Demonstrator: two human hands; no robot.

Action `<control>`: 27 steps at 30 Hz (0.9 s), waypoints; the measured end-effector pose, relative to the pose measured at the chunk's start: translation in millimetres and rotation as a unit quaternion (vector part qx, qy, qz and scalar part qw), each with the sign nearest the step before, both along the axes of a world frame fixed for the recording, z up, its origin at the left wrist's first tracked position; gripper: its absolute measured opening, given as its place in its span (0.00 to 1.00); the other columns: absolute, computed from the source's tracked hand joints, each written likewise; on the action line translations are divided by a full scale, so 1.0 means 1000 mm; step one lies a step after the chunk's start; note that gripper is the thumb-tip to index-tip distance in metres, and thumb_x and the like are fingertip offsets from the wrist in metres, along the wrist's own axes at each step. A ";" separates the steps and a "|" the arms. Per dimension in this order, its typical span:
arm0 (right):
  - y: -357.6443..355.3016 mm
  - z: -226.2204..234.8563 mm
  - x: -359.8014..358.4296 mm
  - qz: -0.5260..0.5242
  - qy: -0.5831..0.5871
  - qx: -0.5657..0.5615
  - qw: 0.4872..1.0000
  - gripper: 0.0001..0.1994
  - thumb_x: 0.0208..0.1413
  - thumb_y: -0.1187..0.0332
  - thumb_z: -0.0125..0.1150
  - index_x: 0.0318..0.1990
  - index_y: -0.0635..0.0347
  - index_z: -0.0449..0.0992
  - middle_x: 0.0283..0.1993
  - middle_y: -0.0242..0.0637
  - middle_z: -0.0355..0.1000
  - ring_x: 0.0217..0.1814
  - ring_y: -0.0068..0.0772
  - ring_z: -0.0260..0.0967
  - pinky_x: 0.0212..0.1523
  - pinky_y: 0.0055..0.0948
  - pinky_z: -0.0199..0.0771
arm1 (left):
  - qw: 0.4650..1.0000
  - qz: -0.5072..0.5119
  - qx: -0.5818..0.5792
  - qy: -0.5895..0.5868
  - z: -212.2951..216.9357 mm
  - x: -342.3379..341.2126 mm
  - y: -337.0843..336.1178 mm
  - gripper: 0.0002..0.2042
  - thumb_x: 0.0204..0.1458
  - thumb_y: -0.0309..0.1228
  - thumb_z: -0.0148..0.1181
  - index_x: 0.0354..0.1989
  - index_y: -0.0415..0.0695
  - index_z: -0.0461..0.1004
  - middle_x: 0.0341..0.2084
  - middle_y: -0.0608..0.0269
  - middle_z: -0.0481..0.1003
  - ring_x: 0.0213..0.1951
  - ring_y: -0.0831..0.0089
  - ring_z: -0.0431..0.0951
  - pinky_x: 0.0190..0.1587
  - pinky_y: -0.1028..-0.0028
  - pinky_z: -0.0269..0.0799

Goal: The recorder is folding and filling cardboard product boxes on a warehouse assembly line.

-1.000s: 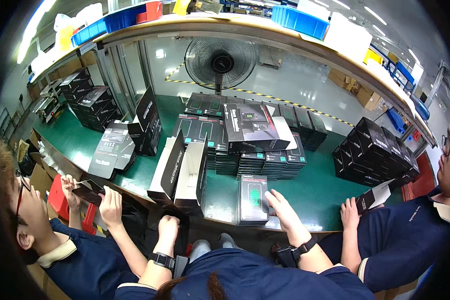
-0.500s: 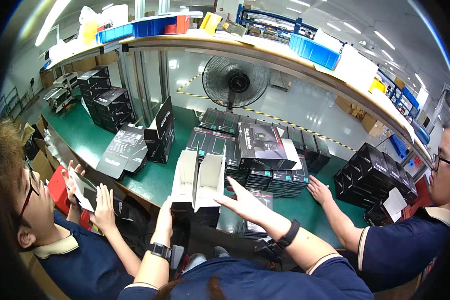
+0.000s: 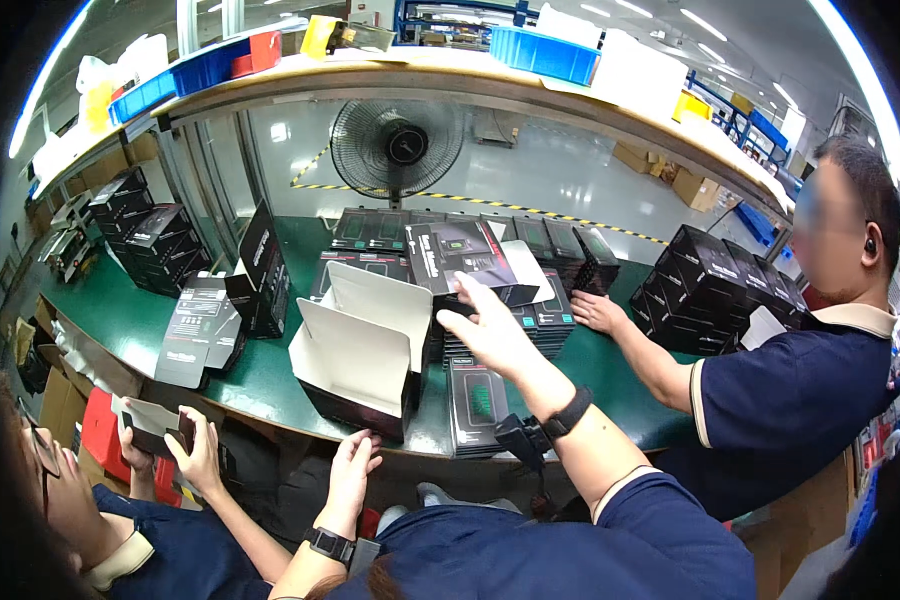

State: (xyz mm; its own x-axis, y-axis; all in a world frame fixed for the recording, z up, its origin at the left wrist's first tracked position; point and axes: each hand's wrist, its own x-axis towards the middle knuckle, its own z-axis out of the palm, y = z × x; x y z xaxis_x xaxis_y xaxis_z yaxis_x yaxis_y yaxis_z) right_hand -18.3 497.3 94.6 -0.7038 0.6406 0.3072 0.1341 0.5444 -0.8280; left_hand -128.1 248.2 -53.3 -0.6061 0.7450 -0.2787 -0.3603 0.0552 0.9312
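Observation:
An open black carton (image 3: 360,340) with a white inside stands near the front edge of the green table, its flaps raised. Just below its front corner is my left hand (image 3: 352,468), fingers loosely curved and apart, with nothing visible in it. To the carton's right my right hand (image 3: 485,325) is raised, thumb and fingers spread, holding nothing. Beneath that hand lies a printed black carton (image 3: 455,250) on top of stacked flat black boxes. A shorter stack of flat boxes (image 3: 477,400) sits near the front edge, below my right forearm.
At left, a co-worker's hands hold a small black carton (image 3: 152,425). A co-worker's hand (image 3: 598,312) at right rests beside the stacks. Flattened and upright cartons (image 3: 205,325) lie left; stacked black cartons (image 3: 705,280) stand right. A shelf (image 3: 420,75) and fan (image 3: 400,145) are beyond.
The open carton has turned and its opening now shows wider. My left hand has come off its side and moved lower. The left co-worker's carton has been turned.

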 end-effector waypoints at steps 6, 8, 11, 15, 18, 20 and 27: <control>-0.002 -0.064 0.093 -0.160 -0.038 -0.175 0.971 0.37 0.51 0.55 0.63 0.60 0.75 0.58 0.55 0.56 0.65 0.57 0.42 0.65 0.56 0.34 0.64 | 0.974 -0.222 -0.025 -0.048 0.012 0.021 0.015 0.22 0.61 0.39 0.48 0.58 0.36 0.62 0.53 0.52 0.68 0.55 0.66 0.68 0.54 0.68 0.67; -0.014 -0.094 0.108 -0.123 -0.151 -0.272 0.942 0.43 0.50 0.45 0.60 0.62 0.72 0.55 0.56 0.50 0.65 0.54 0.36 0.66 0.45 0.29 0.70 | 0.971 -0.234 -0.016 -0.043 0.014 0.035 0.037 0.25 0.61 0.41 0.47 0.60 0.36 0.59 0.56 0.51 0.64 0.58 0.65 0.64 0.56 0.66 0.65; -0.036 -0.124 0.105 0.001 -0.048 -0.491 0.870 0.34 0.55 0.47 0.55 0.59 0.68 0.63 0.55 0.42 0.68 0.53 0.29 0.66 0.50 0.25 0.66 | 0.972 -0.223 -0.049 -0.055 0.007 0.056 0.072 0.31 0.61 0.50 0.42 0.65 0.39 0.51 0.63 0.53 0.55 0.64 0.63 0.54 0.61 0.62 0.55; -0.053 -0.106 0.101 -0.034 0.021 -0.527 0.849 0.28 0.56 0.49 0.54 0.55 0.64 0.68 0.52 0.39 0.70 0.53 0.26 0.66 0.52 0.24 0.65 | 0.954 -0.272 -0.057 -0.113 0.013 0.075 0.094 0.35 0.59 0.57 0.37 0.66 0.44 0.46 0.64 0.56 0.52 0.65 0.63 0.50 0.63 0.56 0.45; -0.043 -0.091 0.122 -0.046 0.020 -0.552 0.832 0.26 0.55 0.51 0.57 0.53 0.63 0.69 0.50 0.37 0.71 0.52 0.26 0.67 0.52 0.24 0.65 | 0.952 -0.271 -0.036 -0.137 0.025 0.098 0.100 0.33 0.58 0.58 0.37 0.66 0.51 0.49 0.63 0.60 0.55 0.64 0.63 0.53 0.62 0.46 0.40; -0.031 -0.084 0.141 -0.037 0.020 -0.516 0.856 0.27 0.56 0.54 0.56 0.57 0.65 0.65 0.53 0.39 0.69 0.56 0.28 0.65 0.57 0.26 0.60 | 0.956 -0.287 -0.003 -0.057 0.017 0.111 0.117 0.34 0.59 0.57 0.36 0.66 0.45 0.47 0.64 0.56 0.53 0.65 0.62 0.51 0.64 0.54 0.40; -0.016 -0.086 0.189 -0.125 0.028 -0.456 0.881 0.26 0.56 0.55 0.56 0.57 0.64 0.67 0.56 0.37 0.67 0.60 0.27 0.60 0.61 0.27 0.54 | 0.895 -0.416 -0.070 0.144 0.029 0.132 0.155 0.47 0.56 0.60 0.35 0.62 0.20 0.36 0.63 0.30 0.44 0.68 0.51 0.42 0.68 0.68 0.37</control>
